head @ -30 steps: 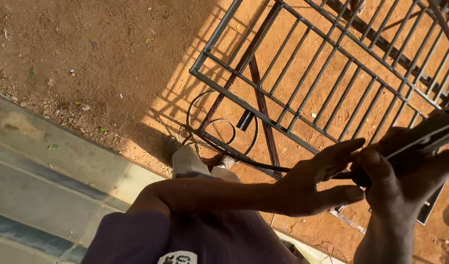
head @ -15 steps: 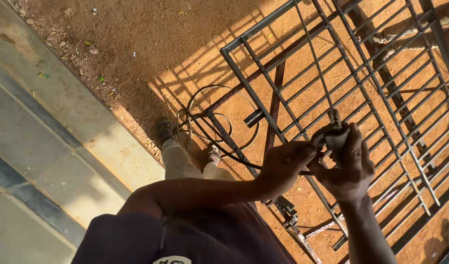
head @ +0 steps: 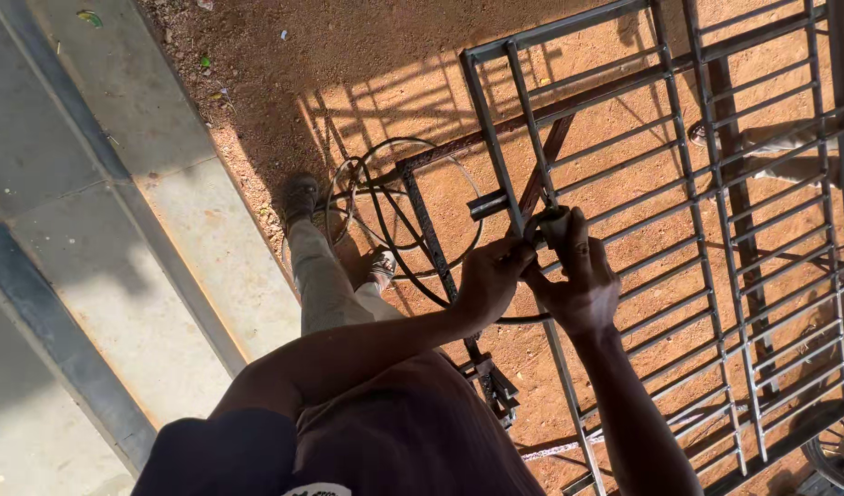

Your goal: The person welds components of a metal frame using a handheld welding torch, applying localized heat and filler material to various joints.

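Observation:
A grey metal grille frame (head: 679, 174) of many parallel bars lies over a stand above red earth. My right hand (head: 583, 280) is closed around the pale handle of a hand tool (head: 552, 223), held against one of the frame's long bars near its left end. My left hand (head: 488, 276) reaches across my body and pinches at the tool's tip, touching my right hand. What the fingertips hold is too small to tell. A black cable (head: 394, 216) runs from under my hands into loops on the ground.
My legs and dusty shoes (head: 301, 195) stand by the cable loops. A concrete kerb and paving (head: 119, 230) run along the left. A dark metal stand (head: 482, 372) sits under the frame. A wheel (head: 840, 459) shows at the bottom right corner.
Both hands have moved left with the tool, from the right edge to the frame's left end. The tool now stands against a bar, and my left hand has closed on its tip.

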